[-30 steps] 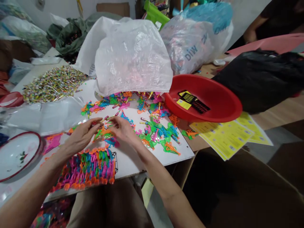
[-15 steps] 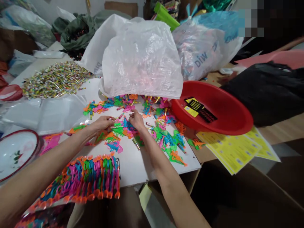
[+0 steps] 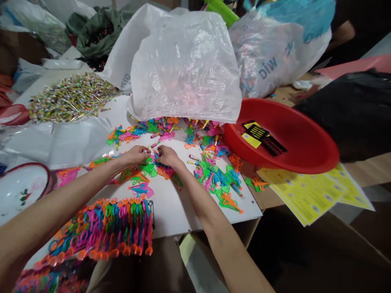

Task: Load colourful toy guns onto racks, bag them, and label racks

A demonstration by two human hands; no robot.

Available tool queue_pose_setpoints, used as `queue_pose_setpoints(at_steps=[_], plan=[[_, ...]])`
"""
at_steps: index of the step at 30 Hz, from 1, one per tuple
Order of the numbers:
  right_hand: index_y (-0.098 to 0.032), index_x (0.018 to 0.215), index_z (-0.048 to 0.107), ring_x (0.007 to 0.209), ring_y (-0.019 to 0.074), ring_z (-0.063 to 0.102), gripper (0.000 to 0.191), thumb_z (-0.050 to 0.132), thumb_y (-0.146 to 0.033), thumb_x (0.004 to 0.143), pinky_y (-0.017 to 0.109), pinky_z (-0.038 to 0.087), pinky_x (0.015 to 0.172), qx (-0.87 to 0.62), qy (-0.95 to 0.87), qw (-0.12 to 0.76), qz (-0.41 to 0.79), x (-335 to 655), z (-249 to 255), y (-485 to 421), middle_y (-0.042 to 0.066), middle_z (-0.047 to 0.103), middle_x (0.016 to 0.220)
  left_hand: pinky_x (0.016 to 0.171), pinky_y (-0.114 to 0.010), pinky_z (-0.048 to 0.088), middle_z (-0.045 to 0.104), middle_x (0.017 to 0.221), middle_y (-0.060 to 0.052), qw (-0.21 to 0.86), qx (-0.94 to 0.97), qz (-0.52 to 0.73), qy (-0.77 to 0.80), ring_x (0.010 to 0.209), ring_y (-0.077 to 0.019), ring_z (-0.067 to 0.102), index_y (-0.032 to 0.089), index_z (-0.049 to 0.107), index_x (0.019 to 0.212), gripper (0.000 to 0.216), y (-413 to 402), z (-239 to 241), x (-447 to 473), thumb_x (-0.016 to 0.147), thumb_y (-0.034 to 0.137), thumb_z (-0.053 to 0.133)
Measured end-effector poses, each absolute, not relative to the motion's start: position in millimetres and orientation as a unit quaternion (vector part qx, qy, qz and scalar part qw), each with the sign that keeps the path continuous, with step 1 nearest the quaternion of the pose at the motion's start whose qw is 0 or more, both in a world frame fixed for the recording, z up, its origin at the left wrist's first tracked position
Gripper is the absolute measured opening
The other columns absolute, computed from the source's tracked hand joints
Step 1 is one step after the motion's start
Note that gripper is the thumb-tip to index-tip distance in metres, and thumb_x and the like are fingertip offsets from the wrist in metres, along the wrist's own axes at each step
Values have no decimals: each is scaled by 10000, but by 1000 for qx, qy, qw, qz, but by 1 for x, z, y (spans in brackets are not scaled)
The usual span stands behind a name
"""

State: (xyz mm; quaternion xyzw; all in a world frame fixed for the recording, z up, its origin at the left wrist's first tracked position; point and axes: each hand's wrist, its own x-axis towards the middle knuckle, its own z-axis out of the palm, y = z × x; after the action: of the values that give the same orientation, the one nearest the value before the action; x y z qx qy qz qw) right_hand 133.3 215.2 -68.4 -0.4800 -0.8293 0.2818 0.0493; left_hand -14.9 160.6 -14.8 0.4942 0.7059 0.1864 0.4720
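Observation:
My left hand [image 3: 138, 156] is closed in a pinch over the small plastic toys in the middle of the white table. What it holds is too small to name. Close beside it, my right hand [image 3: 167, 156] is also closed, fingertips down by a bit of blue plastic; its grip is hidden. Beneath both hands lie green toy pieces [image 3: 149, 169] and an orange piece [image 3: 165, 173]. Small printed tubes [image 3: 155, 144] lie just beyond the fingers. Nearer me, a blue and pink toy [image 3: 141, 190] rests on the table.
A large white plastic bag [image 3: 186, 69] spills toys at the back. At right stands a red basin [image 3: 308, 140] over yellow printed sheets [image 3: 301, 191]. Packed rows of colourful toys [image 3: 116, 228] lie front left, near an enamel bowl [image 3: 26, 191]. A pile of tubes [image 3: 73, 97] sits back left.
My right hand has moved left and slightly down, closer to my left hand. The left hand has shifted little. The view has turned slightly.

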Motion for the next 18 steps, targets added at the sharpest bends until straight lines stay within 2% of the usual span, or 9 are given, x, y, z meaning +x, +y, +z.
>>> queue_pose_setpoints(at_steps=[3, 7, 9, 11, 13, 15, 18], plan=[[-165, 943, 670, 801, 190, 612, 284, 689, -230, 668, 251, 402, 645, -483, -803, 85, 338, 135, -74, 224, 44, 695, 867, 408, -210, 302, 511, 568, 19, 468, 491, 168, 716, 446, -99, 440, 118, 622, 883, 269, 158, -22, -16, 677, 286, 663], [-170, 707, 619, 537, 97, 458, 77, 641, -240, 682, 224, 313, 526, -465, -704, 255, 473, 146, -66, 232, -60, 501, 556, 419, -212, 306, 487, 555, 40, 468, 495, 178, 710, 449, -96, 428, 114, 625, 954, 349, 160, -17, -14, 658, 286, 696], [-173, 665, 569, 499, 75, 400, 159, 651, -308, 684, 217, 296, 508, -425, -630, 356, 544, 156, -52, 233, -81, 439, 527, 429, -208, 300, 471, 550, 54, 460, 504, 199, 703, 458, -91, 419, 123, 611, 1022, 423, 162, -7, -11, 654, 304, 717], [-174, 681, 555, 512, 70, 407, 242, 687, -376, 660, 214, 314, 517, -387, -567, 434, 583, 166, -35, 228, -79, 459, 548, 429, -204, 274, 442, 537, 67, 465, 507, 232, 688, 450, -80, 388, 137, 595, 1031, 435, 162, 7, -3, 672, 352, 718], [-174, 730, 571, 538, 75, 440, 303, 722, -419, 635, 216, 349, 541, -369, -521, 484, 598, 176, -18, 217, -71, 500, 577, 423, -205, 247, 403, 518, 76, 510, 494, 283, 644, 432, -66, 348, 152, 579, 898, 374, 157, 20, 11, 687, 430, 714], [-179, 766, 587, 560, 80, 462, 336, 748, -440, 628, 218, 378, 563, -360, -490, 520, 600, 189, -5, 200, -66, 518, 596, 417, -204, 223, 369, 499, 81, 566, 480, 335, 580, 417, -52, 323, 171, 505, 721, 408, 149, 33, 30, 669, 504, 734], [-200, 855, 620, 587, 87, 489, 382, 766, -480, 641, 218, 417, 590, -329, -453, 566, 605, 221, 7, 166, -51, 554, 656, 419, -195, 209, 352, 487, 88, 624, 483, 359, 498, 405, -34, 300, 175, 442, 642, 501, 130, 53, 65, 637, 552, 772]])
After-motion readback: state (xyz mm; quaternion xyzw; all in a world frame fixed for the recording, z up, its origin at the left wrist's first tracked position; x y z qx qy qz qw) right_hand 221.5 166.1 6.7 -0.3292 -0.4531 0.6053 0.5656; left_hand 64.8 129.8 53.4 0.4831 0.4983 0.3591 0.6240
